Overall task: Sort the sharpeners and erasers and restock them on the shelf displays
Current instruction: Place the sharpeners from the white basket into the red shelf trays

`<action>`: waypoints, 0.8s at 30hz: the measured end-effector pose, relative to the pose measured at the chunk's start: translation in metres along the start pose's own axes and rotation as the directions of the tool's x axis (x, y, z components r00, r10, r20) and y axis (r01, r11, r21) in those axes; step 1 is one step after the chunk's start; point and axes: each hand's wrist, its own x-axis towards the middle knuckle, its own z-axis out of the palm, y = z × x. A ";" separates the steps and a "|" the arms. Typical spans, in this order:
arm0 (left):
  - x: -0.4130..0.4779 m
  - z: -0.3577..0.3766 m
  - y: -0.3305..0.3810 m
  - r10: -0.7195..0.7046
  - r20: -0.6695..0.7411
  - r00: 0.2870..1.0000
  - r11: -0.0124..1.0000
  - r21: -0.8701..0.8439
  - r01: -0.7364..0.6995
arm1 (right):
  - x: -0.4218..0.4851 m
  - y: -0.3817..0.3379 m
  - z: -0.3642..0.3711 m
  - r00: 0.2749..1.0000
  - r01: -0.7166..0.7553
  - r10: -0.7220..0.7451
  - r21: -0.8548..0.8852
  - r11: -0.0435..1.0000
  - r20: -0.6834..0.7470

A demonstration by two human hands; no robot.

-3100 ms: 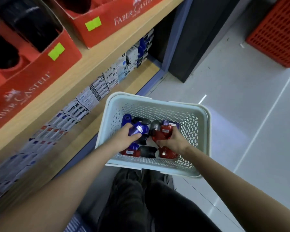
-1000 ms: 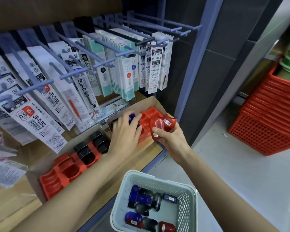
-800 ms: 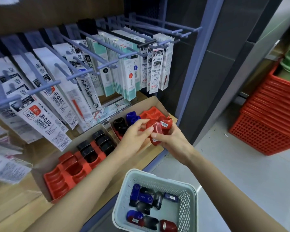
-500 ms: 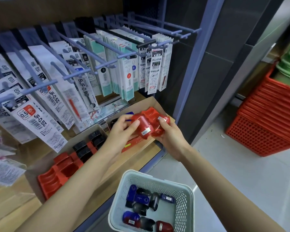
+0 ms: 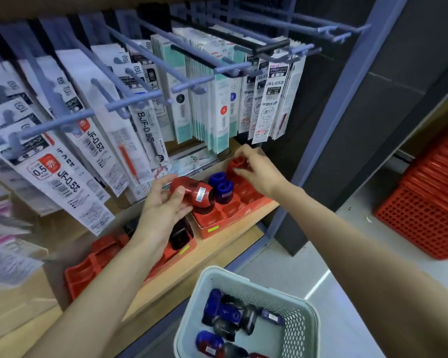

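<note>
My left hand (image 5: 163,202) holds a red sharpener (image 5: 192,192) with a barcode sticker above the red display tray (image 5: 230,220) on the wooden shelf. My right hand (image 5: 256,169) pinches another red sharpener (image 5: 234,164) at the tray's back right corner. Two blue sharpeners (image 5: 221,184) stand in the tray between my hands. A second red tray (image 5: 88,270) to the left holds black sharpeners (image 5: 179,235). The white mesh basket (image 5: 303,313) below contains several blue, black and red sharpeners (image 5: 225,313).
Pen refill packets (image 5: 269,99) hang on blue pegs (image 5: 130,102) just above the trays. A blue shelf upright (image 5: 329,120) stands at the right. Stacked red shopping baskets (image 5: 429,213) sit on the grey floor at the far right.
My hands have separated: the left took one red sharpener and stays over the tray's front, the right carried the other to the tray's back corner. Earlier both hands were in the basket.
</note>
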 end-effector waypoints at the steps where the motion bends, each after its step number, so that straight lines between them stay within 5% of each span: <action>1: 0.000 0.001 0.000 -0.001 0.003 1.000 1.000 0.000 0.001 | 0.003 0.001 -0.002 1.000 0.012 -0.012 -0.030 0.999 0.016; 7: -0.003 0.004 0.002 -0.045 0.002 0.999 0.999 -0.010 0.045 | 0.005 0.007 -0.010 0.984 0.085 -0.064 -0.125 0.989 0.164; 13: -0.004 0.009 0.009 -0.144 0.019 0.989 0.975 -0.170 0.146 | -0.006 0.012 -0.006 0.990 0.129 -0.112 -0.218 0.967 0.090; 16: -0.006 0.016 0.014 -0.211 0.056 0.976 0.955 -0.200 0.218 | -0.027 -0.005 -0.012 0.996 0.085 -0.084 0.067 0.994 -0.019; 19: -0.007 0.026 0.015 -0.265 0.113 0.958 0.945 -0.166 0.281 | -0.057 -0.034 -0.021 0.982 0.074 -0.131 0.357 0.931 0.137; 24: -0.012 0.040 0.018 -0.290 0.205 0.935 0.955 -0.008 0.297 | -0.070 -0.052 -0.026 0.974 0.216 -0.225 0.271 0.938 0.004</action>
